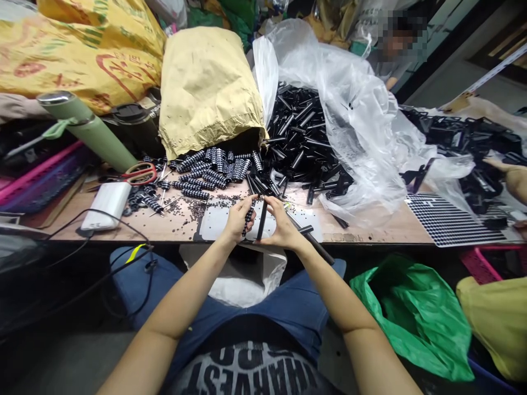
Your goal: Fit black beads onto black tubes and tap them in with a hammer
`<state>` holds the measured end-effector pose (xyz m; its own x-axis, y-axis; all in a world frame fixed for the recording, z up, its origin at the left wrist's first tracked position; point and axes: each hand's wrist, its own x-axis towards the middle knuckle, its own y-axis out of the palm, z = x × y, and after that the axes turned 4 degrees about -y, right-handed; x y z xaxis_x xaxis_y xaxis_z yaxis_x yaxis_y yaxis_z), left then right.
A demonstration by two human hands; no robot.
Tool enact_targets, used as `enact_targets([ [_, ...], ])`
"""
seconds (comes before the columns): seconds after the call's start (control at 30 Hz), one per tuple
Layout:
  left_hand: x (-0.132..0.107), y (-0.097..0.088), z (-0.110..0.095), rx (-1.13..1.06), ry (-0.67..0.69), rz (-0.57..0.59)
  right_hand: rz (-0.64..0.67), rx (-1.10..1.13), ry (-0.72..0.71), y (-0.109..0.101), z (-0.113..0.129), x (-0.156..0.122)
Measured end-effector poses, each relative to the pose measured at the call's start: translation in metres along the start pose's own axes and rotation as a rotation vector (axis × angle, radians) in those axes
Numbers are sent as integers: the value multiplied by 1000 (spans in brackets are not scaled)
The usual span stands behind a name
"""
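Two dark pieces sit in the fingers, close together above the near edge of the table (370, 233). One is a slender black tube (262, 220), straight, plain and evenly dark along its length, standing nearly upright in the view. The fingers of the right hand (282, 222) are clamped on it, spread along its length, with the thumb near its lower end and the forefinger by its top. The other is a checked piece (248, 220), black with pale blocks in rows that give it a knobbly look; the left hand (236, 219) has its fingers curled around it, so part of it is hidden. The left fingertips come right beside the tube's top, where some tiny dark bits show; whether they touch the tube I cannot tell.

Beneath the fingers lies a pale sheet (214, 216), sprinkled with small dark grains (186, 211) that spread left of them. Beyond the left fingers, a heap of similar checked cylinders (214, 173) lies at the mouth of a tan sack (209, 88). Beyond the right fingers, a large pile of glossy black tubes (302, 129) spills from a clear plastic bag (349, 109). Just right of the right fingers, a thicker dark rod (319, 248) juts over the edge.
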<state>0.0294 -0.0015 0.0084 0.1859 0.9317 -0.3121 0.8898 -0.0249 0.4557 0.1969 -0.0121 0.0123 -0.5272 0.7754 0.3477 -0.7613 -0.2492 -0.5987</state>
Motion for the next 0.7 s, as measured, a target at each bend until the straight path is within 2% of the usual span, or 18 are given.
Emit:
enact_targets([
  [0.13,-3,4,5,-11,-37,-44,-33,7,-95,8,5,-2],
  [0.27,-5,7,10,-84,-2,-91,-23,-27,-127,11,9,0],
  [0.53,-16,19,4,-64,-112,-140,10,15,-40,17,13,-1],
  [0.7,-10,16,2,-60,-211,-147,-9,74,34,27,4,-2],
])
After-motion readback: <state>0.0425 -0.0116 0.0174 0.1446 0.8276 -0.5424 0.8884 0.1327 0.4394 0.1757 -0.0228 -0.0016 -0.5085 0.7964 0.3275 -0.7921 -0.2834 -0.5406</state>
